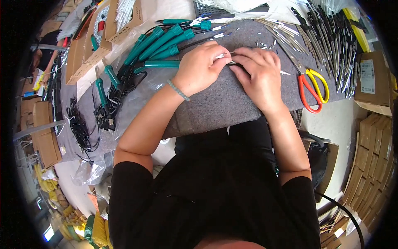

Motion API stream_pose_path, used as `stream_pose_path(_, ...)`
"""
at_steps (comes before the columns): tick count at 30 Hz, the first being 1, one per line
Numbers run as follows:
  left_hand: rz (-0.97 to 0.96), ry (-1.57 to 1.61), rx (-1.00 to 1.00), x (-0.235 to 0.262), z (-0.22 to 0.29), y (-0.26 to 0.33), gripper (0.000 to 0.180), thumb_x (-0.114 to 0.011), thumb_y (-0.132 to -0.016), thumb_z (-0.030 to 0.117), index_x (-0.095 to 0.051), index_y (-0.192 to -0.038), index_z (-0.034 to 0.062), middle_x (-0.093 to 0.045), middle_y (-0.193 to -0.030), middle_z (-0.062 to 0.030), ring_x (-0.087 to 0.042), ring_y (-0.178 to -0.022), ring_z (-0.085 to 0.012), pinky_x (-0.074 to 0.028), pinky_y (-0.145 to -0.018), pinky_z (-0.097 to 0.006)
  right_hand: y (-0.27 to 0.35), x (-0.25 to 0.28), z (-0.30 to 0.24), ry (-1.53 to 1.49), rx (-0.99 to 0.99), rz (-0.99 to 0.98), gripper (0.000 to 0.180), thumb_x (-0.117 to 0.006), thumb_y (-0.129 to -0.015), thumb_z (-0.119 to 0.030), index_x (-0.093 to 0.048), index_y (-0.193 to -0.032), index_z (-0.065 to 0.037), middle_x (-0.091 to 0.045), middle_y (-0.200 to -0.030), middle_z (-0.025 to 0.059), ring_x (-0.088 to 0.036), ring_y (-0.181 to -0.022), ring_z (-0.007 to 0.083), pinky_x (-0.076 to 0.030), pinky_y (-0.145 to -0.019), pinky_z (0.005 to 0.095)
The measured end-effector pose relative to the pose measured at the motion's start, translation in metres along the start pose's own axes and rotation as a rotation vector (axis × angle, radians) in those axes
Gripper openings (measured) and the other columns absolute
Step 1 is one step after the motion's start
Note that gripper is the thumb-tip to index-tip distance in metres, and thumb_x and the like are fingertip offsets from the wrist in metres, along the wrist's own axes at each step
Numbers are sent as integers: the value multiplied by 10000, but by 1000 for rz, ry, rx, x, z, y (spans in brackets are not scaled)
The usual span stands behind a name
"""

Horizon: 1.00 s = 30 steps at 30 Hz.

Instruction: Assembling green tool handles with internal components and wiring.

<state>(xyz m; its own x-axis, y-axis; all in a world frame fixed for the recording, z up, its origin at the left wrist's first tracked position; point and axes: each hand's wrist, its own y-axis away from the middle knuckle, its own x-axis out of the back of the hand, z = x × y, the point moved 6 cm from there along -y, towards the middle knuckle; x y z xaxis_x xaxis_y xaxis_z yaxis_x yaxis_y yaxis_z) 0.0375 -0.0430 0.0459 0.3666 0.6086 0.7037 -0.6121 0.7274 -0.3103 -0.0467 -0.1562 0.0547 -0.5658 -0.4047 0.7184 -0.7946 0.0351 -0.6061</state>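
Black shirt (215, 195) fills the foreground, cut off by the lower edge. Over the grey mat (215, 108), the left hand (203, 64) pinches a slim white piece (222, 56), partly hidden by its fingers. Just beside it, the right hand (259, 70) bends its fingers inward; whether they grip anything, I cannot tell.

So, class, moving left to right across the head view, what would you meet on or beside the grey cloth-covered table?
Tangled black cable bundle, left hand, right hand, red-and-yellow-handled scissors, white-labelled brown cardboard box.
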Motion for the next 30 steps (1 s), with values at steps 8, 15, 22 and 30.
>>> stream_pose_path(8,-101,281,201,1,-23,5,160,-668,-821,130,-649,-917,4,-672,-835,-114,-644,-709,-184,-503,-646,-296,0,-8,9,-45,-49,-71,94,-656,-809,-165,-653,-899,-137,-658,-969,-22,-584,-1011,186,-340,-994,451)
stream_pose_path(15,-96,129,53,4,-13,0,168,-646,-848,194,-656,-867,28,-634,-815,-104,-626,-744,-256,-489,-669,-341,0,-10,2,48,23,-89,118,-631,-796,-135,-639,-914,-146,-647,-973,-26,-581,-1032,172,-307,-1032,501)
stream_pose_path(22,-83,-69,-15,1,-6,0,208,-607,-876,249,-651,-881,45,-618,-836,-113,-610,-784,-305,-481,-681,-374,2,-10,0,85,44,-66,140,-631,-771,-119,-642,-908,-144,-642,-970,-27,-581,-1020,175,-306,-1032,509)
stream_pose_path(30,-146,73,76,6,-10,-1,172,-648,-861,132,-620,-938,-20,-625,-820,-104,-595,-750,-175,-473,-695,-283,0,-10,2,86,23,-62,107,-638,-800,-151,-645,-906,-143,-642,-966,-30,-584,-1012,179,-317,-1024,500)
